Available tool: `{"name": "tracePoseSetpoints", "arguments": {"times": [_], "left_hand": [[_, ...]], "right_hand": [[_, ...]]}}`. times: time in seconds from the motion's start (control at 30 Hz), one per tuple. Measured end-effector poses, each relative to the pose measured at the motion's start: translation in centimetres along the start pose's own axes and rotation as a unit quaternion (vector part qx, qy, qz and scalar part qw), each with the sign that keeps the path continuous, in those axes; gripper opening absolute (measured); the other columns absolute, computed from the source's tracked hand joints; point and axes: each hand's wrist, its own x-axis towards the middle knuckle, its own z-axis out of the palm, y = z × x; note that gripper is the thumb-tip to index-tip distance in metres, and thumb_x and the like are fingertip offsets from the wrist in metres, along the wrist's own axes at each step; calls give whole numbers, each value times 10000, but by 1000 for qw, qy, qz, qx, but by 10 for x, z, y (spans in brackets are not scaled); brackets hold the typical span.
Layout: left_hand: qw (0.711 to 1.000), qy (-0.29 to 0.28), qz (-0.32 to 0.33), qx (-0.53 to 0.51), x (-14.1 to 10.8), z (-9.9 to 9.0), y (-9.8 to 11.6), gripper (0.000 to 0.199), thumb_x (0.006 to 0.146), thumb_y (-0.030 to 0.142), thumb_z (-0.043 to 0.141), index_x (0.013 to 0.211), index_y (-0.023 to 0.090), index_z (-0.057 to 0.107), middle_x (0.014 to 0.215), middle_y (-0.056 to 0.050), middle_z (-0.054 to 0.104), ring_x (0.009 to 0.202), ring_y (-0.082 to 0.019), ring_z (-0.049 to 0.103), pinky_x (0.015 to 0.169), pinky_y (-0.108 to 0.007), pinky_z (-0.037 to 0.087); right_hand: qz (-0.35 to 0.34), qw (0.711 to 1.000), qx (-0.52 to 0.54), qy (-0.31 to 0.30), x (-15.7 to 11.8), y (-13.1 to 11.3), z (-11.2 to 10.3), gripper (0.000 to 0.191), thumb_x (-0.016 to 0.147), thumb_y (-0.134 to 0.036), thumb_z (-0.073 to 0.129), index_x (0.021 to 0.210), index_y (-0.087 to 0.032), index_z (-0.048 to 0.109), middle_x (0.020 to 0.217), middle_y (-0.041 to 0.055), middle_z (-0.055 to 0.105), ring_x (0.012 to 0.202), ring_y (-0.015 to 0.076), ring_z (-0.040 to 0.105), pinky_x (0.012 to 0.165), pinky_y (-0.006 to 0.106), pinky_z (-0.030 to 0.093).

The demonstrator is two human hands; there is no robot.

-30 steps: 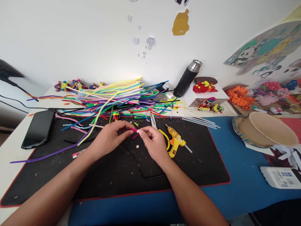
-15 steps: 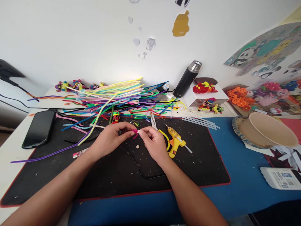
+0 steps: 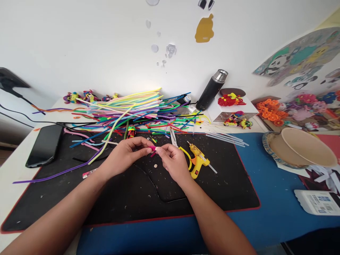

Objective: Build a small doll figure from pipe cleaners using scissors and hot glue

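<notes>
Between my two hands, over the middle of the black mat (image 3: 119, 198), is a short magenta pipe cleaner piece (image 3: 153, 148), bent or coiled small. My left hand (image 3: 130, 154) pinches its left side between thumb and forefinger. From the other side my right hand (image 3: 171, 159) grips it with thumb and fingertips. Much of the piece is hidden by the fingers. Right beside my right hand lie scissors (image 3: 189, 157) with yellow handles and a yellow glue gun (image 3: 198, 161) with a glue stick in its back. A small red and black pipe cleaner figure (image 3: 131, 132) stands behind my left hand.
A big heap of coloured pipe cleaners (image 3: 127, 106) lies along the wall. A phone (image 3: 44, 145) is at left. Clear glue sticks (image 3: 225, 139), a black thermos (image 3: 211, 90) and a white box (image 3: 231, 113) stand at back right. A round bowl (image 3: 276, 152) is at far right.
Both hands stay almost in place, still pinching the magenta pipe cleaner piece, with only slight finger movement. The whole view has shifted very slightly.
</notes>
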Motion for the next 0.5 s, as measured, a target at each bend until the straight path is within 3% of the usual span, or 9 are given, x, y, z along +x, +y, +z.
{"name": "tracePoseSetpoints", "arguments": {"times": [0.3,0.5], "left_hand": [[997,-6,-15,-77,0,1,-1,289,874,485,809,977,216,800,940,-61,808,895,-228,740,874,-363,595],[997,23,-30,-65,0,1,1,337,861,523,802,994,213,796,952,-75,811,872,-234,730,824,-366,599]], "right_hand": [[16,998,52,-23,-2,-6,3,520,878,-735,711,833,-219,660,497,-107,385,402,88,324,395,234,253],[-3,998,59,20,-4,-7,2,487,856,-704,749,904,-225,679,537,-96,420,418,91,330,400,240,259]]}}
